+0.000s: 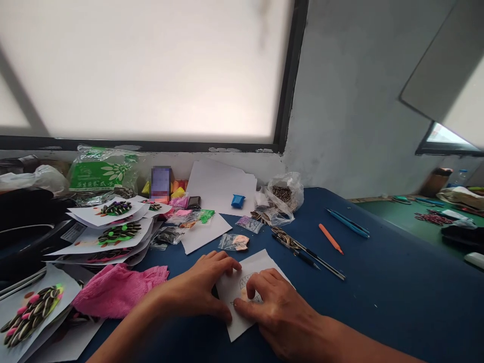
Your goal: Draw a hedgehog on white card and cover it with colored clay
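A small white sheet of paper with a pencil-like drawing lies on the blue tabletop, turned at an angle. My left hand rests over its left edge, thumb and fingers spread apart. Over the drawing, my right hand has its fingers curled, with thumb and index finger around a peach-coloured piece of modelling clay on the paper. The palm side of that hand is hidden. Just beyond the sheet lies a small clear bag with peach clay.
Sheets decorated with sunflower seeds are stacked left, near a pink cloth. Behind are clay packets, a blue packet and a bag of seeds. Right lie pens, an orange marker and blue tweezers.
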### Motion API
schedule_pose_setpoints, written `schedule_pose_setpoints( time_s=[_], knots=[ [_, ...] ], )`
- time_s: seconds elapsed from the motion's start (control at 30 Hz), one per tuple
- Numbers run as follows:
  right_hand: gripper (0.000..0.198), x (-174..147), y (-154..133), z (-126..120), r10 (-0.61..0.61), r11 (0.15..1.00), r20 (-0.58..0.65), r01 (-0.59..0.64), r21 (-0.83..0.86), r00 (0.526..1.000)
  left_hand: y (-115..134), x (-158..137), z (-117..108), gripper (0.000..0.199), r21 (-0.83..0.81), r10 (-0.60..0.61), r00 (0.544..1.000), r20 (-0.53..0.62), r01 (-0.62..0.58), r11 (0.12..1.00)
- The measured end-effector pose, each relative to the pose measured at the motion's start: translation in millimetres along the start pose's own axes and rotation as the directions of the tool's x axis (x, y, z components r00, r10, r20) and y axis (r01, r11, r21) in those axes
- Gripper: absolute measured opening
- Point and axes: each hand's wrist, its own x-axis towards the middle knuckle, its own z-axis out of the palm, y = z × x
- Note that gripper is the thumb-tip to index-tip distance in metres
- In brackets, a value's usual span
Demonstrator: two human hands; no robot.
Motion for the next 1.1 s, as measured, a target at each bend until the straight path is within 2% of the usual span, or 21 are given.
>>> schedule_pose_setpoints(
  time_s=[0.23,0.43,0.53,0.67,0.77,1.0,1.1],
  knots=[
    [0.026,-1,8,1,0.063,0.994,-0.145,-0.075,-0.077,0.987,-1,0,1,0.063,0.014,0.005,1.000,0.008,-0.005,1.000],
    [0.020,-1,8,4,0.036,0.993,-0.104,-0.048,-0.112,0.994,-4,1,1,0.060,0.003,0.032,0.999,-0.017,-0.032,0.999],
    [0.021,0,6,3,0.077,0.995,-0.073,-0.081,-0.055,0.994,-3,1,1,0.061,0.014,0.026,1.000,-0.016,-0.026,1.000],
    [0.035,-1,4,-4,0.174,0.984,-0.043,-0.172,0.047,0.984,-1,0,0,0.063,0.014,0.002,1.000,0.004,-0.002,1.000],
    [0.043,-1,5,-7,0.209,0.978,-0.071,-0.208,0.023,0.975,-2,0,1,0.064,0.002,0.013,1.000,-0.001,-0.013,1.000],
    [0.022,-3,8,4,0.098,0.991,-0.107,-0.106,-0.076,0.989,-4,1,1,0.062,0.006,0.028,1.000,-0.005,-0.027,1.000],
    [0.020,-3,8,6,0.090,0.989,-0.136,-0.104,-0.103,0.987,-4,0,1,0.063,0.000,0.028,1.000,-0.007,-0.028,1.000]
  ],
)
